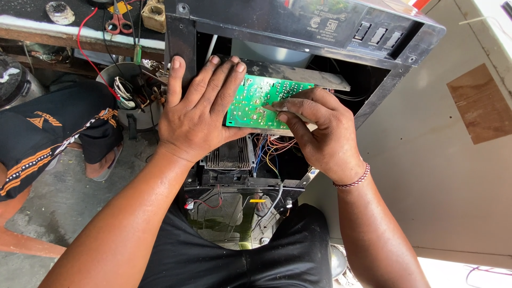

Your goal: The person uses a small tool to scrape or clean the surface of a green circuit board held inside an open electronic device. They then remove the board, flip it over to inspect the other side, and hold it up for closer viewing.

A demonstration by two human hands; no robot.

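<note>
While left hand (200, 114) steadies green circuit board (256, 104), long axis horizontal

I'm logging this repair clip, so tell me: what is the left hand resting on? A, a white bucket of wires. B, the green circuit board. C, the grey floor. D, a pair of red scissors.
B: the left hand lies flat with its fingers spread over the green circuit board, while the right hand holds a thin tool to the board.
</note>
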